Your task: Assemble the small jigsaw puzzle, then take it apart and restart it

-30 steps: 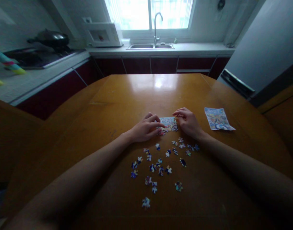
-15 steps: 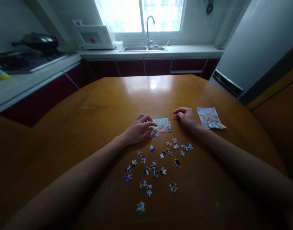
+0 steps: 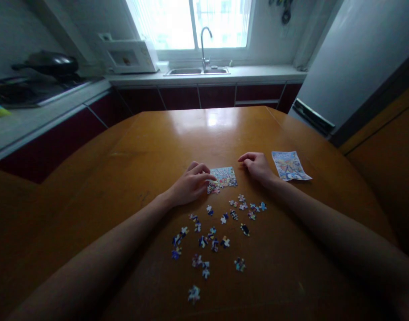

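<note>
A small, partly joined jigsaw block [image 3: 224,177] lies on the wooden table [image 3: 164,142]. My left hand [image 3: 190,183] rests on the table with its fingers curled, fingertips touching the block's left edge. My right hand [image 3: 256,166] lies a little to the right of the block, fingers loosely curled, with nothing seen in them. Several loose puzzle pieces [image 3: 212,234] are scattered on the table between my forearms. A printed picture sheet [image 3: 289,165] lies just right of my right hand.
Beyond the table runs a kitchen counter with a sink and tap [image 3: 204,58] under a bright window. A white microwave [image 3: 129,56] stands to its left, and a dark pan [image 3: 48,64] sits on the hob. A grey fridge [image 3: 351,62] stands at right.
My right hand has drawn away from the joined block toward the right. My left hand stays at the block's left edge. The view has tilted slightly.
</note>
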Motion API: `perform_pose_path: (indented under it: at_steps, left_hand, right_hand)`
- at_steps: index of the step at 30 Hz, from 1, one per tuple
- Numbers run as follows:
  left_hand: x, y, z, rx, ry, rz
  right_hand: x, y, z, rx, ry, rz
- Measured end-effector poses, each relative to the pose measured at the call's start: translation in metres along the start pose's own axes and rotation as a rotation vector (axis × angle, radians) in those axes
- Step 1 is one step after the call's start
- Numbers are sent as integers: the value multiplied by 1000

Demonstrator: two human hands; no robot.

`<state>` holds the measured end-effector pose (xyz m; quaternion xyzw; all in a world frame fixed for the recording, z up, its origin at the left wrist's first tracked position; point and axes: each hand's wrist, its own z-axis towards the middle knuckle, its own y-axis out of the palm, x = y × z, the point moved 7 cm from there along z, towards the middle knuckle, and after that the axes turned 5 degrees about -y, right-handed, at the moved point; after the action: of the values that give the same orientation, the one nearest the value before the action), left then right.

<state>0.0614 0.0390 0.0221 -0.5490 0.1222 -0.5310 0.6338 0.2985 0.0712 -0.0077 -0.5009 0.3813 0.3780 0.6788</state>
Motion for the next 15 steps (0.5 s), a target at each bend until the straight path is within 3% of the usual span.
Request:
perform_pose_path:
  at_steps: [15]
  left_hand:
    - [1, 1, -2, -27, 26, -4]
  right_hand:
    - [0, 0, 0, 1, -24, 11]
